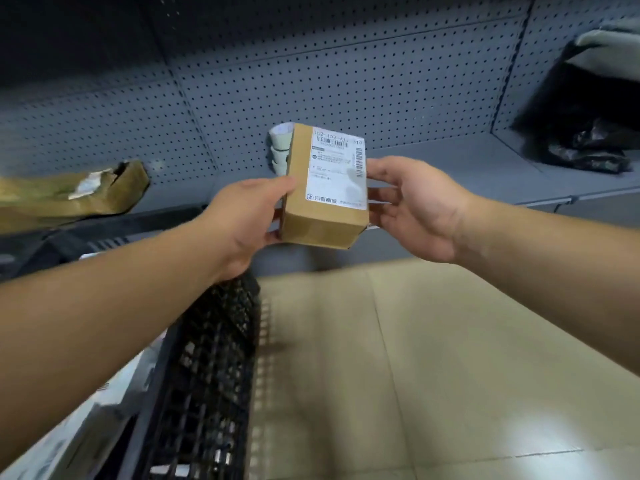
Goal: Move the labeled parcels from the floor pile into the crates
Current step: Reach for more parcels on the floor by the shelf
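Observation:
A small brown cardboard parcel with a white shipping label on top is held up in front of me. My left hand grips its left side, thumb on top and fingers underneath. My right hand is at its right side with fingers spread and fairly straight, touching the box edge. Below my left arm stands a black lattice crate. A white parcel shows at the lower left beside the crate wall.
A grey pegboard shelf unit fills the back. On its shelf lie an olive padded mailer at left, a pale wrapped bundle behind the box, and black bags at right. Beige tiled floor spreads to the right.

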A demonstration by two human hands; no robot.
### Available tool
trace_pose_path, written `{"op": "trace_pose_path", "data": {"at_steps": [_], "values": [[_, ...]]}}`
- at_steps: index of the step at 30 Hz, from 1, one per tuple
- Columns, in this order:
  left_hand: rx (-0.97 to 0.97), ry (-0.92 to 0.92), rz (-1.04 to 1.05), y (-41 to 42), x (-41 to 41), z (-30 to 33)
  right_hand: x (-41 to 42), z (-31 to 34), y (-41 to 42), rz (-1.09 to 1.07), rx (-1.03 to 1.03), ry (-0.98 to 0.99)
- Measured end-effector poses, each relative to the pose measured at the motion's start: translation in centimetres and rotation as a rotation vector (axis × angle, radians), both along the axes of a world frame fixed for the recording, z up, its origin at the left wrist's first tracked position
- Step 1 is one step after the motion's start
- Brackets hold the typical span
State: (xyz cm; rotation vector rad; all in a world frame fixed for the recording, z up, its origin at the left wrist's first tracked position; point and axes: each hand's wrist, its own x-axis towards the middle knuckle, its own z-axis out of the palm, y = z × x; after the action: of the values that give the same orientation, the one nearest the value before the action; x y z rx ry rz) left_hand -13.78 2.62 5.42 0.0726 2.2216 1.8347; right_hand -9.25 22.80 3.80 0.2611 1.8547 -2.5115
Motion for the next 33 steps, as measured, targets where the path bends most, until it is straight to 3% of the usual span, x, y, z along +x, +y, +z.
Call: {"op": "trace_pose_path", "data": {"at_steps": [9, 15, 19, 33], "values": [[-0.074, 0.139, 0.022, -11.3, -0.7, 2.3, -1.3, 2.4, -8.3, 0.183, -0.069, 0.030], [-0.173, 0.112, 0.082, -18.5, -2.0, 3.5, -1.8, 2.2, -14.9, 0.305, -0.080, 0.009], [-0.201, 0.048, 0.082, -22.5, -2.5, 3.0, -2.8, 1.9, -19.1, 0.347, -0.032, -0.046], [-0.590, -0.360, 0.134, -36.9, -1.9, -0.6, -4.0, -2.1, -36.9, 0.487, 0.094, -0.359]]}}
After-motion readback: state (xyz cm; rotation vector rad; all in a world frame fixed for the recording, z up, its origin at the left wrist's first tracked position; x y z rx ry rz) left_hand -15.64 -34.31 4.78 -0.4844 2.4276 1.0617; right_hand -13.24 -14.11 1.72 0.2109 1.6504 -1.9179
